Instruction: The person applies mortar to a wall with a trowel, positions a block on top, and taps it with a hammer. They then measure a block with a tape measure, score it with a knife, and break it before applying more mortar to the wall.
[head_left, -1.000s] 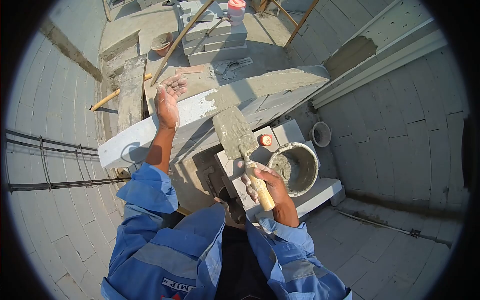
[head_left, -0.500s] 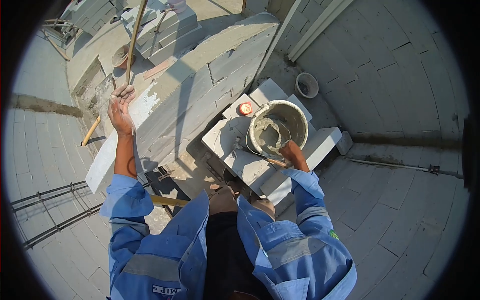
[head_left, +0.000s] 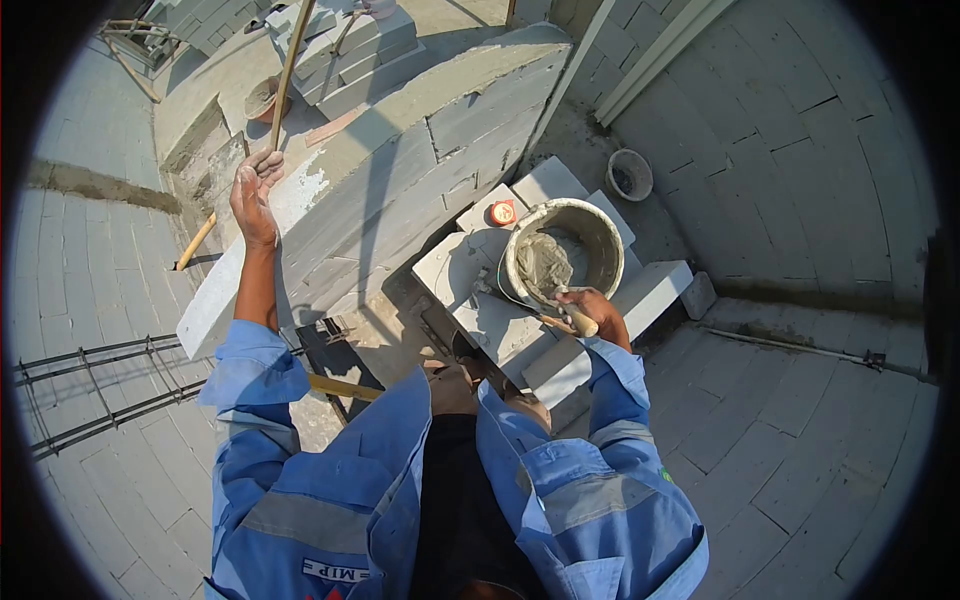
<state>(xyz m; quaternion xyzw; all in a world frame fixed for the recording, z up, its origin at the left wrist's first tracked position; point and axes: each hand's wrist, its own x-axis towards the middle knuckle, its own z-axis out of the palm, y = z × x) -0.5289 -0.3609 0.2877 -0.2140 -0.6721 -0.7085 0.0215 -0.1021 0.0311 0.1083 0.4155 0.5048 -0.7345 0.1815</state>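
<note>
My right hand (head_left: 597,312) is closed round the wooden handle of a trowel (head_left: 580,320), at the near rim of a mortar-crusted bucket (head_left: 606,228). Grey wet mortar (head_left: 545,262) lies heaped on the blade inside the bucket, hiding most of the metal. My left hand (head_left: 256,200) is raised at the end of the pale block wall (head_left: 330,215), palm turned up and fingers loosely curled, with nothing seen in it. A thin wooden pole (head_left: 290,80) runs down behind its fingertips; whether they touch cannot be made out.
The bucket stands on stacked pale blocks (head_left: 490,325), beside a red tape measure (head_left: 502,212). A smaller bucket (head_left: 630,175) sits on the floor behind. Steel rebar (head_left: 100,385) lies at the left. Another bucket (head_left: 265,98) and more blocks (head_left: 370,60) are beyond the wall.
My right hand has drawn the trowel up and back toward the near rim, and a heap of mortar now shows on the blade. My left hand remains raised by the wall; the view has shifted slightly.
</note>
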